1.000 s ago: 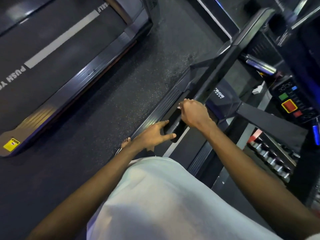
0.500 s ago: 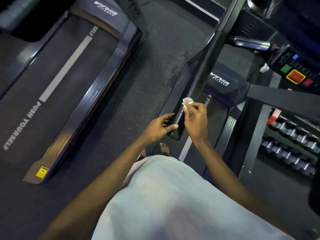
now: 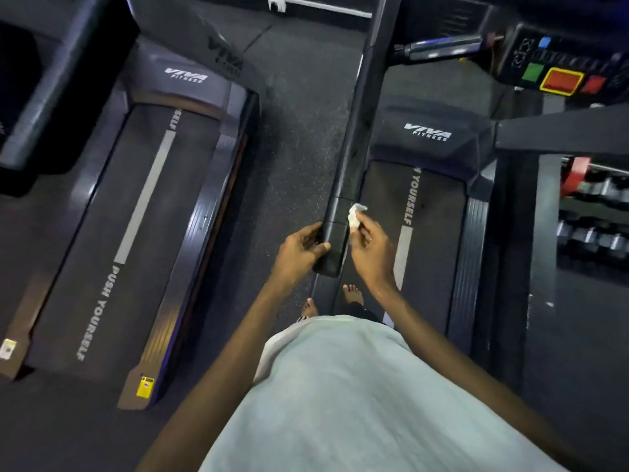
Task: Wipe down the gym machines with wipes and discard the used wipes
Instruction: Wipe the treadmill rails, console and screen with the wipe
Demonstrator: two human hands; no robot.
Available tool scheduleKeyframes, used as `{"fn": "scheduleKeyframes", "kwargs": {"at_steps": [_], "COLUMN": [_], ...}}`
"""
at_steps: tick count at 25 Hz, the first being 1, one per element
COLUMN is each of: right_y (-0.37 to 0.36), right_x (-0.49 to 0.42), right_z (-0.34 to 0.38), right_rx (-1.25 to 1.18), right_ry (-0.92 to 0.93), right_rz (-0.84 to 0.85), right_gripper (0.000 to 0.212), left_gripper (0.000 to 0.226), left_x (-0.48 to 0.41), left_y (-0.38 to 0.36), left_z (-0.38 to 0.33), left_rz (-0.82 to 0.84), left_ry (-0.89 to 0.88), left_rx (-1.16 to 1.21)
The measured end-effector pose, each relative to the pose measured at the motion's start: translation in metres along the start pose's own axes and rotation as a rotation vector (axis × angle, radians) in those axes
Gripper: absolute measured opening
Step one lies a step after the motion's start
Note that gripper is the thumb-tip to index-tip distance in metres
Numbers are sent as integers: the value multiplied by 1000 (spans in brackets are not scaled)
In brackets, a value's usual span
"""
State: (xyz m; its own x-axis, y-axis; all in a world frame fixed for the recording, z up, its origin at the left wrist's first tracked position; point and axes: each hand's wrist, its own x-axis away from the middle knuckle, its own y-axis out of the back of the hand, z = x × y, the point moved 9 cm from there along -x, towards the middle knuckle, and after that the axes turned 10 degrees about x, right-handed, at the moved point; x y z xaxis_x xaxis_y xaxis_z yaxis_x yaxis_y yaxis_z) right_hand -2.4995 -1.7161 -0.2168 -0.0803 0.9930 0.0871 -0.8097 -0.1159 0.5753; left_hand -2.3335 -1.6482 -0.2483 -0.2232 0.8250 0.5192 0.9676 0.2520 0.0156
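Note:
A long black handrail (image 3: 354,131) of the right treadmill (image 3: 429,206) runs from the top of the view down to its near end at the middle. My left hand (image 3: 299,252) grips that near end from the left, thumb laid over the top. My right hand (image 3: 369,247) pinches a small crumpled white wipe (image 3: 355,214) and holds it against the rail's right side, just above the end cap.
A second treadmill (image 3: 136,233) lies to the left across a strip of dark speckled floor (image 3: 296,148). The console with green and red buttons (image 3: 558,80) sits top right. A dumbbell rack (image 3: 595,216) stands at the right. My bare feet (image 3: 352,294) stand below the rail.
The view has swung so the rail now runs nearly straight up. My left hand has closed round the rail's end, and my right hand has brought the wipe to the rail's right side.

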Motion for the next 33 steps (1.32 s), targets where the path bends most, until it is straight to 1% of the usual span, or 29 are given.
{"fn": "scheduleKeyframes", "kwargs": {"at_steps": [2,4,7,8,9,13,16,18,20,22,24,26,28,30,33], "right_y": [-5,-12,-34,-40,-43,-27,-31,-40,-43,-39,-39,-37,-32,-27,-12], "right_x": [1,-13,-33,-34,-31,-17,-40,-45,-37,-31,-42,-52,-52,-49,-63], "right_z": [-15,-28,-62,-69,-71,-48,-58,-65,-66,-61,-62,-62,-51,-39,-25], "right_rx": [-67,-129,-170,-164,-157,-212,-254,-199,-149,-160,-141,-79,-79,-158,-181], "right_ry": [-82,-165,-341,-366,-359,-198,-264,-326,-285,-206,-238,-276,-201,-104,-17], "right_rz": [41,70,131,143,152,179,194,229,243,267,288,272,236,237,209], "right_gripper": [27,22,13,12,11,13,22,21,19,18,19,23,25,22,34], "left_gripper": [47,46,52,53,53,51,54,55,60,70,75,77,78,77,74], "left_x": [-1,-1,0,1,2,7,9,14,17,19,18,17,16,16,19], "left_y": [0,-1,-9,-11,-13,-18,-21,-25,-29,-31,-32,-34,-35,-34,-41], "left_z": [2,1,-11,-15,-18,-18,-21,-25,-27,-28,-30,-30,-32,-30,-28], "left_rz": [-64,-111,-158,-179,-198,-240,-287,-299,-297,-299,-316,-327,-323,-324,-314], "left_ry": [-8,-17,-40,-45,-44,-50,-49,-34,-39,-40,-26,-15,-11,4,-30], "left_rx": [-24,-112,-239,-274,-298,-291,-293,-344,-389,-431,-470,-508,-540,-548,-518]}}
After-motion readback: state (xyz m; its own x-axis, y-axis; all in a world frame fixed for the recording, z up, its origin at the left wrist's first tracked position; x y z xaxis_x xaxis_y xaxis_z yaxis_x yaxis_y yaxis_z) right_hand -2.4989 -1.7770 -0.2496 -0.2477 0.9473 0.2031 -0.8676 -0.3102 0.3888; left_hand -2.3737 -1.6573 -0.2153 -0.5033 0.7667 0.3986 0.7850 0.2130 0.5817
